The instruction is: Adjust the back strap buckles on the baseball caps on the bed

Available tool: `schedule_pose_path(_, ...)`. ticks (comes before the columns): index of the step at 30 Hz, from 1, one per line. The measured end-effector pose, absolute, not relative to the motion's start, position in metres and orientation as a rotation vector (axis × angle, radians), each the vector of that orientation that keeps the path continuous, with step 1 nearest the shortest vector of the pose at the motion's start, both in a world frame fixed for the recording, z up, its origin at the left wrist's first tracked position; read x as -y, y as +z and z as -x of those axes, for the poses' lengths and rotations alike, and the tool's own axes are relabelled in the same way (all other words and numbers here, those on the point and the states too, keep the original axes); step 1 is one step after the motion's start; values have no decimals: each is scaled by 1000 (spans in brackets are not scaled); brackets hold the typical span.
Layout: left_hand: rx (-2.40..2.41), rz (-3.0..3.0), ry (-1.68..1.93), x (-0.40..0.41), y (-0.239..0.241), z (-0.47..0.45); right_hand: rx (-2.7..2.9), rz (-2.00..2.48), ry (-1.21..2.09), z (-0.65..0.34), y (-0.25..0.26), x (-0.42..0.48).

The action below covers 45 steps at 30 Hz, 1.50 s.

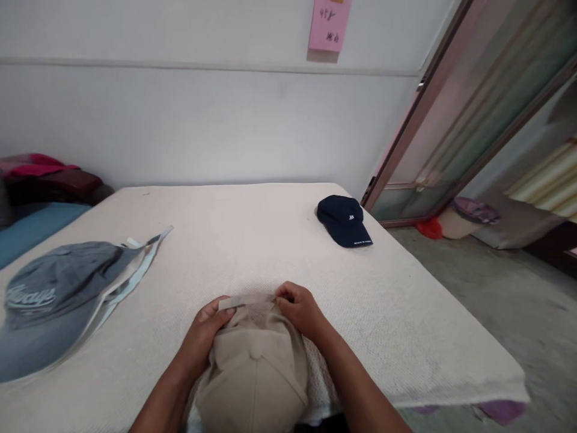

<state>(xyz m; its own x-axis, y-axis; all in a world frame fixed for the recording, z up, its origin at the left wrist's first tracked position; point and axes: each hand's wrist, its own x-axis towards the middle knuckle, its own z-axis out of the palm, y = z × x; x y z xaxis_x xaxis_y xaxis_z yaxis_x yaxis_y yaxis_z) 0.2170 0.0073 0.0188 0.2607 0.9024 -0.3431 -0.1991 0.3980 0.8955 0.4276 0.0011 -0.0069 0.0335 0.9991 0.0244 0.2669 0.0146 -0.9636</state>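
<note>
A beige cap point(255, 373) lies at the near edge of the table, its back strap turned away from me. My left hand point(205, 337) pinches the left end of the cap's light strap point(246, 300). My right hand point(300, 310) is closed on the strap's right end. Both hands rest on the rear of the cap. A grey-blue cap point(54, 294) with light trim lies at the left, apart from my hands. A navy cap point(343, 220) sits at the far right of the table.
The table has a cream textured cloth point(252, 240) and stands against a white wall with a pink note point(329, 25). Folded red and dark fabrics point(49, 177) lie at the far left. The table's right edge drops to a concrete floor point(496, 300) by a sliding glass door point(473, 114).
</note>
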Motion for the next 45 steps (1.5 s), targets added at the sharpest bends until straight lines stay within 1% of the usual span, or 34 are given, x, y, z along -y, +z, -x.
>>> schedule_pose_path(5,-1194,-1197,908,-9,13,-223,1306,1483,611,-419,-4,-3)
schedule_pose_path(7,-1252,-1335,924,-8,13,-227,1366,1457,525,-411,1,-1)
schedule_pose_path(11,-1333,-1525,897,-6,15,-234,1571,1333,670,-394,8,4)
schedule_pose_path(14,-1353,-1628,854,-4,12,-235,1614,1312,751,-387,7,6)
schedule_pose_path(20,-1335,-1825,818,-2,6,-232,1663,1347,749,-387,7,7)
schedule_pose_path(26,-1273,-1925,728,-3,3,-233,1738,1393,626,-386,4,8)
schedule_pose_path(30,-1255,-1915,742,-2,2,-234,1761,1404,580,-384,1,7)
schedule_pose_path(35,-1253,-1876,755,0,3,-236,1699,1416,606,-387,1,5)
schedule_pose_path(40,-1248,-1681,830,3,7,-237,1541,1362,806,-392,6,4)
schedule_pose_path(45,-1151,-1282,888,2,12,-239,1357,1263,1032,-395,7,5)
